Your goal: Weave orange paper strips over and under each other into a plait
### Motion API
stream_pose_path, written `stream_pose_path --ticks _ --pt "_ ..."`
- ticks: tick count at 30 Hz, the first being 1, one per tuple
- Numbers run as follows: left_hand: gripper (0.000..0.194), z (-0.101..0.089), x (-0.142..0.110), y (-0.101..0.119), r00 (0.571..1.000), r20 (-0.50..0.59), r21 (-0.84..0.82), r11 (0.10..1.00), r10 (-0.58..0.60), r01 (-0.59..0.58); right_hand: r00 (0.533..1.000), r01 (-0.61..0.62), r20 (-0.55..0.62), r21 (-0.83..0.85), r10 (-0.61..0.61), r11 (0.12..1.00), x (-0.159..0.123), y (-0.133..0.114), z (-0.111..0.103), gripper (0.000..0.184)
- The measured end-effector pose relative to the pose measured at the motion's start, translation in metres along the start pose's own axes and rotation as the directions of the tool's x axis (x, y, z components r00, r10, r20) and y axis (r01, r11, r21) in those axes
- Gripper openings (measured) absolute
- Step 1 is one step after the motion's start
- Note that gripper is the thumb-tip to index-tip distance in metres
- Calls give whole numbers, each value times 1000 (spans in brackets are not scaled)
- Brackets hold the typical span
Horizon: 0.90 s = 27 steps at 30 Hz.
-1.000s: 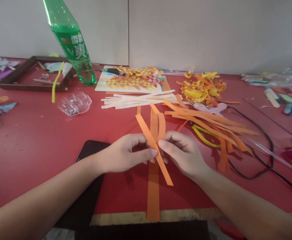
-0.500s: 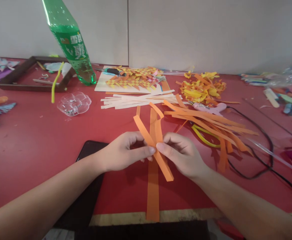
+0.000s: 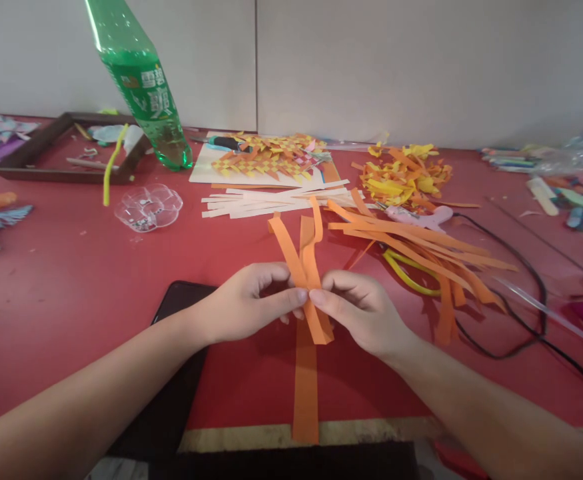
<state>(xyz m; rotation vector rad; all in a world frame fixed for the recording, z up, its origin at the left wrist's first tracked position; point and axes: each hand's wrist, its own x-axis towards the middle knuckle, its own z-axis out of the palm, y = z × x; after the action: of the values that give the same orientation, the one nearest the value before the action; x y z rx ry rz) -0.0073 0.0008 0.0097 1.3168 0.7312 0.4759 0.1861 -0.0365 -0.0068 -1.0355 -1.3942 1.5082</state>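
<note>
Between my two hands are folded orange paper strips [image 3: 291,250], pinched where they cross. My left hand [image 3: 258,298] grips them from the left, its thumb on top. From the right, my right hand [image 3: 354,305] pinches the same strips, its thumb tip touching the left thumb. The fingers underneath are partly hidden by the paper. Below the hands a flat orange strip [image 3: 306,393] runs to the table's front edge. A pile of loose orange strips [image 3: 411,240] lies to the right of my hands.
A black phone-like slab [image 3: 171,400] lies under my left forearm. White strips [image 3: 271,200] and an orange-yellow scrap heap [image 3: 404,177] are behind. A green bottle [image 3: 146,100], dark frame [image 3: 61,175] and clear dish [image 3: 148,208] stand left. A black cable [image 3: 541,300] loops right, near yellow-handled scissors [image 3: 411,277].
The upper ends of the held strips have swung; the crossing has narrowed and the lower folded end has moved up and left. Both hands stay nearly in place, still pinching.
</note>
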Motion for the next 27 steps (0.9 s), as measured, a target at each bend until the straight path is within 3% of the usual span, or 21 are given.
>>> stream_pose_path --ticks 11,17,19,27 --pt "23 -2 -1 -3 998 -37 4 999 -54 54 996 48 -76 -91 -55 995 1 1 -1 31" --pt "21 0 -2 -2 996 87 39 999 -15 11 997 20 -70 -6 -20 1000 1 1 0 29" --pt "14 0 -2 -1 997 77 49 999 2 -6 996 3 -85 3 -3 1000 1 3 -1 30" --pt "12 -1 -1 -2 999 47 -1 1000 16 -16 998 61 28 95 -63 994 1 1 0 28"
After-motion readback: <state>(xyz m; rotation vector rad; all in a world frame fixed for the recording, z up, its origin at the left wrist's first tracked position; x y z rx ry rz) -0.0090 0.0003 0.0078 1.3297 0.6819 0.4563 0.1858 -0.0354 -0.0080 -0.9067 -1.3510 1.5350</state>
